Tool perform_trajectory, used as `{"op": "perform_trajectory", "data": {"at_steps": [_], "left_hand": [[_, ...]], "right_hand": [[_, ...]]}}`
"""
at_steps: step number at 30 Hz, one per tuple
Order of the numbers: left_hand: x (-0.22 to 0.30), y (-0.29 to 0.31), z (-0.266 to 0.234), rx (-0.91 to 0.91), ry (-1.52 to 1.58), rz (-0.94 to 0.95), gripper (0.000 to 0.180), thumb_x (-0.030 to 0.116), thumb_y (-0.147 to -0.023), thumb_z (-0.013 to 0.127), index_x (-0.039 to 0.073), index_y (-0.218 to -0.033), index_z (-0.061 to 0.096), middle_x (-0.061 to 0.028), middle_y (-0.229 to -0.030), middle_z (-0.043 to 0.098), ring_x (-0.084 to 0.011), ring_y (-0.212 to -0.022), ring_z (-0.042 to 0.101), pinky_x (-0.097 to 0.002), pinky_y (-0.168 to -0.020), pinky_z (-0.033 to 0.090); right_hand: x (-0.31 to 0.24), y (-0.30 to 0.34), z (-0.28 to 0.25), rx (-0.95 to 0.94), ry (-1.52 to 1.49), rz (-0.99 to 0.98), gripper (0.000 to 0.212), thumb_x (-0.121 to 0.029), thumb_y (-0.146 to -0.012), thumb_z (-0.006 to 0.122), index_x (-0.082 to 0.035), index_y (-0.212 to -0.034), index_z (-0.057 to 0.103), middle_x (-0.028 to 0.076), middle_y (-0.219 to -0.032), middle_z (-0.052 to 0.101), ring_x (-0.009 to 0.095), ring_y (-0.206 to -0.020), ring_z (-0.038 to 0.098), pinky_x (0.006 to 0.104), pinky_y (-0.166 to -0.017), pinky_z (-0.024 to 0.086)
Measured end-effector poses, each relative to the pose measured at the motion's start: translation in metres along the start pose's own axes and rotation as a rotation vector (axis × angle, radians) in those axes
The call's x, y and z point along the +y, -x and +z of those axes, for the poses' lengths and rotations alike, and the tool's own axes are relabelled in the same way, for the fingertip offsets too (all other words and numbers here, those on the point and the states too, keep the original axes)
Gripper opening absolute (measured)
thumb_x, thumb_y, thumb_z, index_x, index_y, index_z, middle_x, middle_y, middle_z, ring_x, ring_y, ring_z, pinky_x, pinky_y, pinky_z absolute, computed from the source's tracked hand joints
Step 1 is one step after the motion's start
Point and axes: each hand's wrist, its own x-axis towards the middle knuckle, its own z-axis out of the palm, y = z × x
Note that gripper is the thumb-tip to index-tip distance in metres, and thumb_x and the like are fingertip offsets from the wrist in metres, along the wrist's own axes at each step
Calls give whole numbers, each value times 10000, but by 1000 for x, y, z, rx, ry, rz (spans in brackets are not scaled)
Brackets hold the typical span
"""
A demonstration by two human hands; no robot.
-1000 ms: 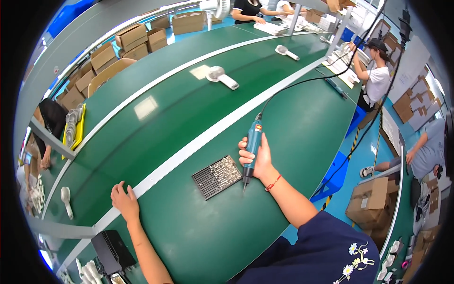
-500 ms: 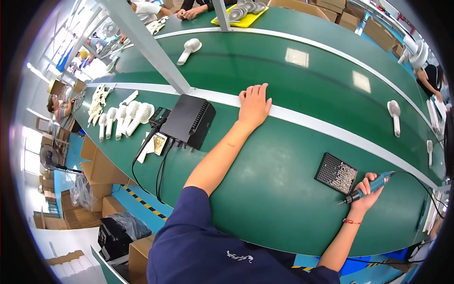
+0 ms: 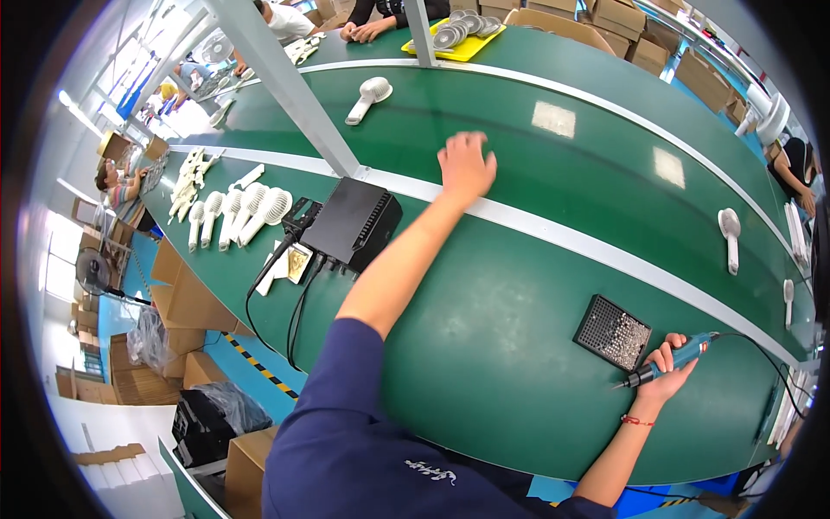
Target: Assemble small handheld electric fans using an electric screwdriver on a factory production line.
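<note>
- Clock directions ran from the middle of the view unless told otherwise.
- The electric screwdriver (image 3: pixel 683 353), teal with a dark nose, lay toward 4 o'clock, aslant over the green bench (image 3: pixel 484 346); its tip pointed to 8 o'clock and its cord left near 2. Whether the tip touched the bench could not be told.
- The right hand (image 3: pixel 664 377) was clamped on the screwdriver's body, fingers wrapped round it.
- By its look, the tool would have been stiff and moderately heavy, its smooth casing a little slippery; the middle of the teal body seemed the sound place to hold, clear of the slim bit and the bending cord.
- At 10 o'clock from that hand, just beside the nose, sat a black tray (image 3: pixel 612 333) of small metal pieces, partly filled. The pieces looked light, hard and easily spilled, so the tray would best have been taken by its outer edges, kept level.
- The left hand (image 3: pixel 467 169), at 1 o'clock, held nothing visible. Its blurred fingers were apart from the thumb, reaching past the pale rail (image 3: pixel 553 229); contact could not be told.
- At 8 o'clock from the left hand stood a black box (image 3: pixel 350 223); pale handheld devices (image 3: pixel 246 212) lay at 9 o'clock from the box.
</note>
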Motion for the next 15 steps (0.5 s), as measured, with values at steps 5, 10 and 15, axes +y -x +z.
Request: {"op": "perform_trajectory", "data": {"at_steps": [5,10,15], "left_hand": [[-46,-108,-20,-174,-258,-456,588,322,-799,604,74,-1324,514,-184,-1422,407,-391,-1319,382,-548,-1054,347],[-150,-120,-35,-104,-480,-694,588,348,-811,620,139,-1351,518,-232,-1527,241,-458,-1414,194,-598,-1078,293],[-273,-156,-84,-396,-446,-615,530,468,-821,643,365,-1324,513,-251,-1507,234,-476,-1361,247,-588,-1093,237]], "right_hand": [[2,4,5,16,15,-19,406,-413,-1020,404,-12,-1072,440,81,-947,462,127,-552,391,261,-488,374],[3,8,6,49,17,-52,426,-428,-1023,390,-9,-1085,438,90,-961,466,133,-548,409,257,-476,389],[11,0,9,46,-12,-33,432,-428,-1033,366,-6,-1094,432,98,-965,464,137,-538,418,264,-462,400]]}}
